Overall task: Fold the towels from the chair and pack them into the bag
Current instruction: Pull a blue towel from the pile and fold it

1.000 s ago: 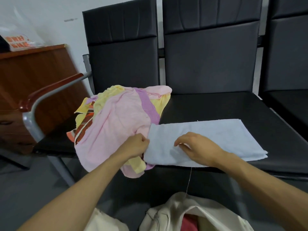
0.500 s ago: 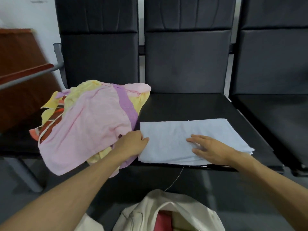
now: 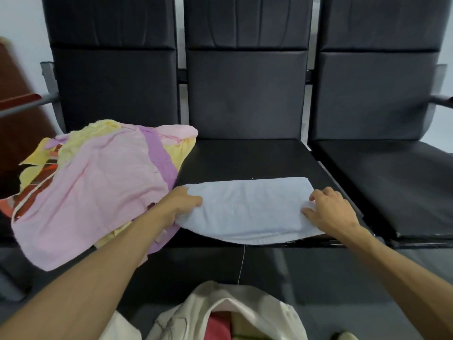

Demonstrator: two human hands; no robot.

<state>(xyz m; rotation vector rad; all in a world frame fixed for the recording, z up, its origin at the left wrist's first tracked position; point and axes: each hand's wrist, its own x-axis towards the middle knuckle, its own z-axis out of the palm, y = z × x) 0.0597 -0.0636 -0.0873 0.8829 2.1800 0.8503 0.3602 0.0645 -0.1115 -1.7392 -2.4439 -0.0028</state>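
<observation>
The blue towel (image 3: pixel 247 209) is gripped, fingers curled, by the left hand (image 3: pixel 182 204) at nine o'clock and the right hand (image 3: pixel 329 209) at three.

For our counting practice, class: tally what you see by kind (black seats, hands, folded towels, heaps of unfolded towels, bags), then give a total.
Black seats: 3
Hands: 2, left hand and right hand
Folded white towel: 1
Heap of unfolded towels: 1
Cream bag: 1
Total: 8
</observation>
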